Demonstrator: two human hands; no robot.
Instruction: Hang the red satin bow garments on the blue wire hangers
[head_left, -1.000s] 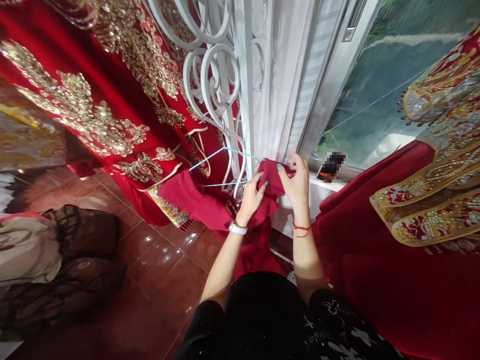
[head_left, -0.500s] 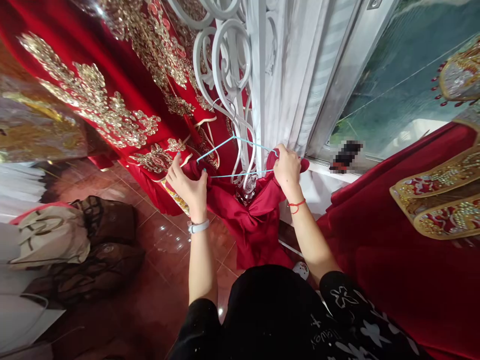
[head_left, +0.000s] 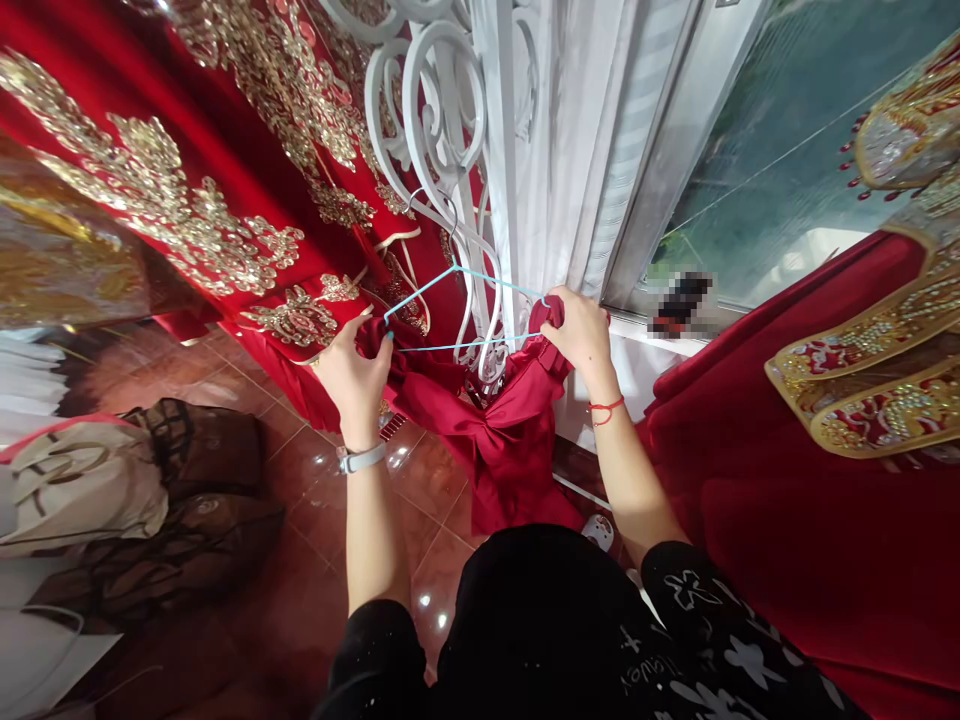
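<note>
A red satin dress (head_left: pixel 487 440) with a gathered front hangs on a thin light-blue hanger (head_left: pixel 421 291) in front of me. The metal hook of the hanger is beside a white scrollwork stand; whether it is caught there I cannot tell. My left hand (head_left: pixel 356 365) is closed on the dress's left shoulder, thumb near the hanger's end. On the other side my right hand (head_left: pixel 581 330) grips the right shoulder, with fingers wrapped over the ruffled fabric. The lower part of the dress drops toward the floor, partly hidden by my body.
Red gowns with gold sequin embroidery (head_left: pixel 180 200) hang at the left. The white scrollwork stand (head_left: pixel 480 120) rises ahead, near a window (head_left: pixel 757 170). Brown bags (head_left: pixel 210 450) lie on the tiled floor (head_left: pixel 315 500). Red cloth with gold-trimmed pieces (head_left: pixel 862 400) is at the right.
My left hand has moved slightly left and down, and the hands are a little farther apart. The dress's shoulders are spread wider. The view has shifted slightly.
</note>
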